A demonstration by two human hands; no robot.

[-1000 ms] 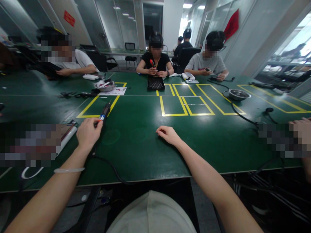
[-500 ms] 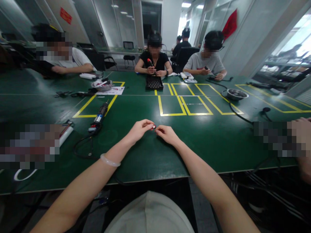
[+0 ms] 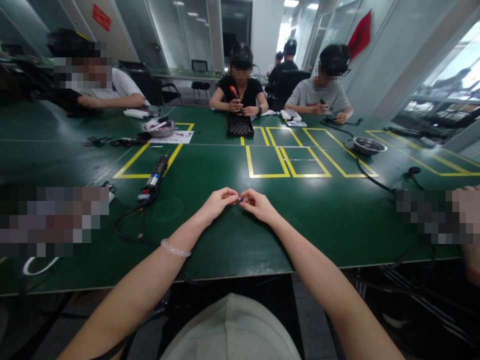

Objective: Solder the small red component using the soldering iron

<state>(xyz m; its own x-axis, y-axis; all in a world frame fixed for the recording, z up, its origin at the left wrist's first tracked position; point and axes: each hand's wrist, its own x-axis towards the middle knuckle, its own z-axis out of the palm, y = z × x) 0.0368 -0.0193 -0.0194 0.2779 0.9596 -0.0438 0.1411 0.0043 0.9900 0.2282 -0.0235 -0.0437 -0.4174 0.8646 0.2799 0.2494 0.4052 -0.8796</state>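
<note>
Fingertips of my left hand [image 3: 219,205] and my right hand [image 3: 258,205] meet over the green table [image 3: 225,240], near its front edge. Between them is a small part [image 3: 239,198] with a metallic glint, too tiny and too covered by fingers to name. My left hand is closed in a pinch on it. My right thumb and index finger are also pinched together at its right side. A pale bracelet [image 3: 176,248] circles my left wrist. Left of my hands lies an electric screwdriver [image 3: 154,176] with a dark cord.
Yellow tape outlines [image 3: 270,175] mark the table. Across it stand a black tray [image 3: 240,127], a metal bowl [image 3: 370,145] and a bowl of small items [image 3: 159,127]. Black cables run at the right. Several co-workers sit around, one holding a red-handled tool [image 3: 234,92].
My hands have come closer together, so my right fingertips now reach the small part in my left fingers. The view has shifted slightly.
</note>
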